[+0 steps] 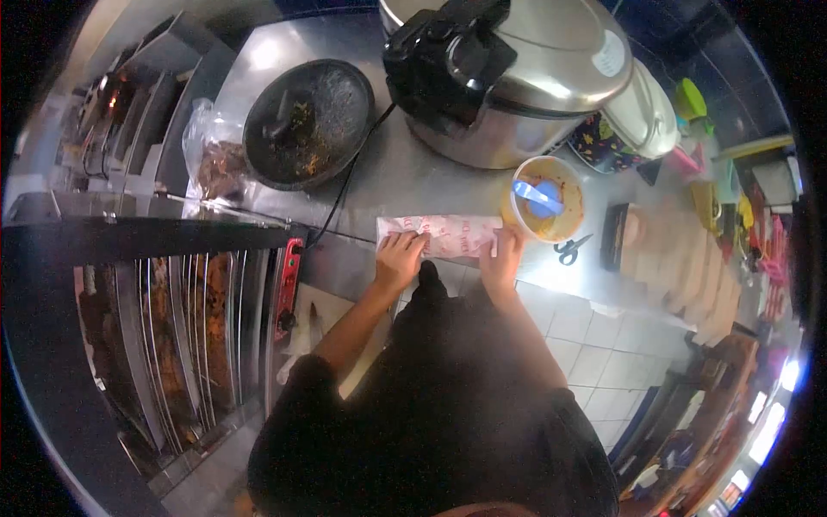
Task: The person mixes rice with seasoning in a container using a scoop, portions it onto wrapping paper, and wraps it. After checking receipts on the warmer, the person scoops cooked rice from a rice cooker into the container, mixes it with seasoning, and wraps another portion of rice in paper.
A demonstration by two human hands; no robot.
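A long parcel of white paper with red print (444,234) lies along the front edge of the metal counter, its contents hidden. My left hand (401,258) grips its left end, fingers laid over the top and bent. At the other end, my right hand (502,261) pinches the paper near the corner. Just beyond my right hand stands a round plastic tub (573,226) with orange-brown sauce smears and a blue-handled utensil (536,198) in it. A pair of black scissors (572,250) rests to the right of the tub.
A large steel cooker (538,65) stands at the back. Left of it are a dark stone mortar (323,129) and a plastic bag of brown food (220,164). A rack oven (172,336) is at my left. Stacked brown boxes (676,267) stand at right.
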